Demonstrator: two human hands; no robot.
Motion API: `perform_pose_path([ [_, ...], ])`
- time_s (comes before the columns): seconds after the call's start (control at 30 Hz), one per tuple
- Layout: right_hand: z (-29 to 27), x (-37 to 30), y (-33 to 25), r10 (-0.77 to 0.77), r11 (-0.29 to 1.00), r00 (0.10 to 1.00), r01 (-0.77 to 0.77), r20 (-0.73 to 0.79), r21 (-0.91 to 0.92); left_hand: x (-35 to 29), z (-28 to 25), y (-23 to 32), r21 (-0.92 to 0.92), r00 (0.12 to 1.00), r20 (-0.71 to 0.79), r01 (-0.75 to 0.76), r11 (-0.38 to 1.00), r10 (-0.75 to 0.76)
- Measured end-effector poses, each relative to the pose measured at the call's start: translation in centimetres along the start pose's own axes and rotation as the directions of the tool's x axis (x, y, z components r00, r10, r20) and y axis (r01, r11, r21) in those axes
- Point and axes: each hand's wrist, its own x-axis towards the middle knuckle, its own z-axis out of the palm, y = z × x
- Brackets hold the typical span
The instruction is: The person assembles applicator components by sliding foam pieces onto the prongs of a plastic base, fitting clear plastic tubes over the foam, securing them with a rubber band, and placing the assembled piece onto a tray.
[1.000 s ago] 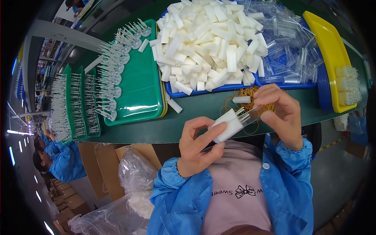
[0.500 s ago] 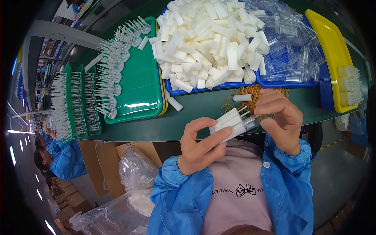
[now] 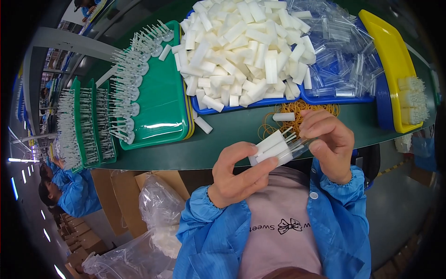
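Observation:
My left hand is closed around a small bundle of white foam blocks, held above the front edge of the table. Several thin white rods stick out from the bundle toward my right hand. Beside them, my right hand pinches a clear plastic piece between thumb and fingers at the rod ends. Whether the clear piece encloses the rods is hard to make out. Just behind my hands, a loose white foam block rests on a heap of yellow rubber bands.
White foam blocks heap over a blue tray. To their right, another blue tray holds clear plastic pieces. A green tray bears a row of rod pieces at left, beside upright green trays. A yellow tray stands far right.
The foam bundle has turned slightly in my left hand, and the left fingers have shifted along it. The clear piece sits lower beside the rods. The whole view has shifted a little.

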Motion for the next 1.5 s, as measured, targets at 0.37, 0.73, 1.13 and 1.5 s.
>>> perform_pose_path([
  [0.37,-0.1,0.0,0.3,-0.046,0.999,0.999,0.045,0.004,0.023,0.4,0.0,0.1,0.105,0.997,0.026,-0.075,0.992,0.073],
  [0.73,-0.1,-1.2,-0.6,-0.280,0.953,0.960,0.278,0.002,-0.124,-0.5,0.6,-0.2,-0.256,0.998,-0.048,-0.060,0.965,0.049],
  [1.13,0.2,-0.2,-0.1,0.106,0.992,0.990,-0.099,-0.098,0.074,-0.1,0.6,0.2,-0.158,0.995,0.069,0.081,0.984,-0.070],
  [1.5,-0.3,0.3,-0.5,0.021,0.990,1.000,-0.023,-0.021,-0.139,-0.6,0.5,-0.3,-0.223,0.972,-0.022,0.224,0.949,-0.234],
])
